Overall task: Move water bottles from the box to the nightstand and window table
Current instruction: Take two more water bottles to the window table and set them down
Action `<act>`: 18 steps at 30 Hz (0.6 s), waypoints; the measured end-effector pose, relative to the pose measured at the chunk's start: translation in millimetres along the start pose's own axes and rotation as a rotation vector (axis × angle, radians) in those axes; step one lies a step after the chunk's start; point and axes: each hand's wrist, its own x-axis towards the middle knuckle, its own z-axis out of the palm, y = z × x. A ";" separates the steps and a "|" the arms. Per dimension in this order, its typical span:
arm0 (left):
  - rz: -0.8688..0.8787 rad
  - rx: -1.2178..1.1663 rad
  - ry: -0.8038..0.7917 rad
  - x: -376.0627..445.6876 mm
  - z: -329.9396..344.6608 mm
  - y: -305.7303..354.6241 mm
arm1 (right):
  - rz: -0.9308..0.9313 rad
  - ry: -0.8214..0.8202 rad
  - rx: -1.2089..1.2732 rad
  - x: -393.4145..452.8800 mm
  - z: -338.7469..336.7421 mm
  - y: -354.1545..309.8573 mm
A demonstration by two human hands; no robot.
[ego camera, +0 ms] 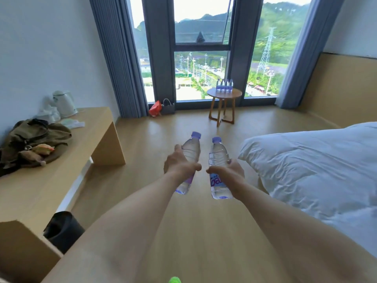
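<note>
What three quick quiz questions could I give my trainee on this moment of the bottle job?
1. True or false: each hand holds one bottle.
2. Where do the bottles already delivered stand? A) bench B) round window table C) bed
3. What colour are the caps of the held bottles?

Key:
1. True: left hand grips the left bottle, right hand the right bottle.
2. B: a row of bottles on the round window table.
3. Purple.

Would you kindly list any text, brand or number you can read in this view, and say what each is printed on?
Label of the bottle in the right hand: large purple letters, only partly visible, too blurred to read.
Label of the bottle in the left hand: covered by the hand and blurred, unreadable.
Bottles on the round window table: labels too small to read.
Nothing else carries legible text.
</note>
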 end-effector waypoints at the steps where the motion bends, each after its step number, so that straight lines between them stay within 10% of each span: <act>1: 0.022 -0.021 -0.018 21.7 6.1 3.2 | 0.004 0.023 0.019 19.6 3.4 -3.9; 18: 0.130 -0.058 -0.229 325.6 79.1 61.3 | 0.187 0.254 0.187 286.6 36.0 -63.4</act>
